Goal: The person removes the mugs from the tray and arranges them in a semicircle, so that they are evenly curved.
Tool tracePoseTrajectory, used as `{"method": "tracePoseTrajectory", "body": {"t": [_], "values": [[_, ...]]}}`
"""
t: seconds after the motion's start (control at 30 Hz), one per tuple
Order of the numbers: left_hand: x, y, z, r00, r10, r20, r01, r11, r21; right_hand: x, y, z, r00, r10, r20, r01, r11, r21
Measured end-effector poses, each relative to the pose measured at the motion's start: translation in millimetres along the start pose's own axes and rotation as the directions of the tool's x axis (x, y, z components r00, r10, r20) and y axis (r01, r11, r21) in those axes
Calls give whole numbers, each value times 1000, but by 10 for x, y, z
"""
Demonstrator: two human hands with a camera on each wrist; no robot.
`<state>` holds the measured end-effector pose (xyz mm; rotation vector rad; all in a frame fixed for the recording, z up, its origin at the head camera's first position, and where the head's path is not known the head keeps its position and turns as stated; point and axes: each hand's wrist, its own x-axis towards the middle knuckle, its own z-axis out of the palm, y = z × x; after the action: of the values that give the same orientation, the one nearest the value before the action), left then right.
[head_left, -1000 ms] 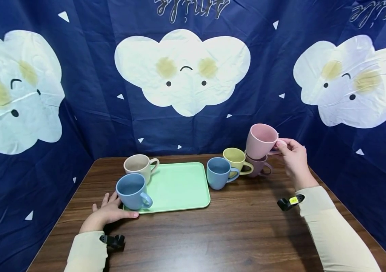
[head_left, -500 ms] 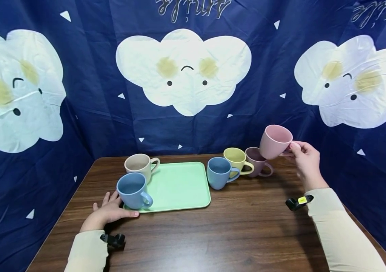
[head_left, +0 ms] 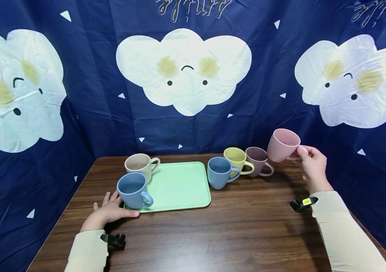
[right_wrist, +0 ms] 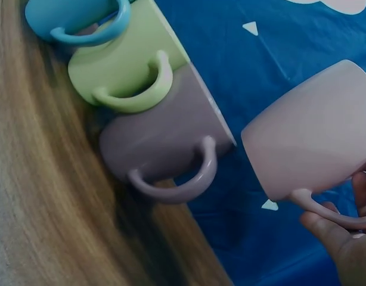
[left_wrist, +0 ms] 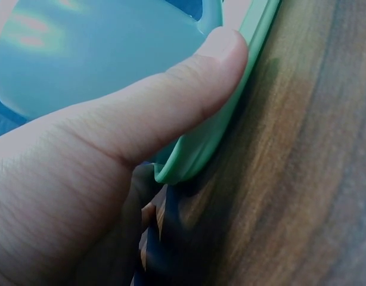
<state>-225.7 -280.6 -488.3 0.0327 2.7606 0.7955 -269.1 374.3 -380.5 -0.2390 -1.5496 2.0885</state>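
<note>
A pink mug hangs in the air at the back right, tilted a little. My right hand pinches it by its handle, its bottom just right of the mauve mug. At the near left corner of the green tray, my left hand lies with fingers spread and thumb along the rim. The near blue mug stands on that corner beside the fingers. Behind it is a beige mug, also at the tray's left end. In the left wrist view, the thumb touches the rim.
Another blue mug stands just right of the tray. A yellow-green mug is behind it, close to the mauve one. All three sit on the wooden table. A navy cloth with cloud prints hangs around the back and sides.
My right hand has carried the pink mug rightward from above the mauve mug, and a little lower. My left hand stays at the tray corner.
</note>
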Motion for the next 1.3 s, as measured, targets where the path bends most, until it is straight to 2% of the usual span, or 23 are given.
{"method": "tracePoseTrajectory", "body": {"t": [0.3,0.53,0.73,0.87,0.97,1.13,1.3], "values": [[80,-109,47,1000,-6,-5,6,1000,9,18,126,-80,998,20,-57,-19,1000,16],[83,-124,44,1000,-4,-7,5,1000,13,26,240,-146,996,28,-89,-31,999,-32],[54,-90,19,1000,-9,-4,10,1000,15,38,426,-194,995,-11,-103,3,997,-81],[-5,-4,-22,1000,-9,7,9,1000,9,44,548,-219,993,-34,-113,24,996,-88],[-38,39,-33,1000,-15,8,15,1000,8,39,616,-234,992,-26,-121,15,996,-91],[-37,31,-23,1000,-12,2,12,1000,27,23,680,-247,993,18,-116,-28,996,-84],[-73,112,-71,1000,-17,5,17,998,54,11,724,-257,992,41,-123,-52,995,-83]]}}
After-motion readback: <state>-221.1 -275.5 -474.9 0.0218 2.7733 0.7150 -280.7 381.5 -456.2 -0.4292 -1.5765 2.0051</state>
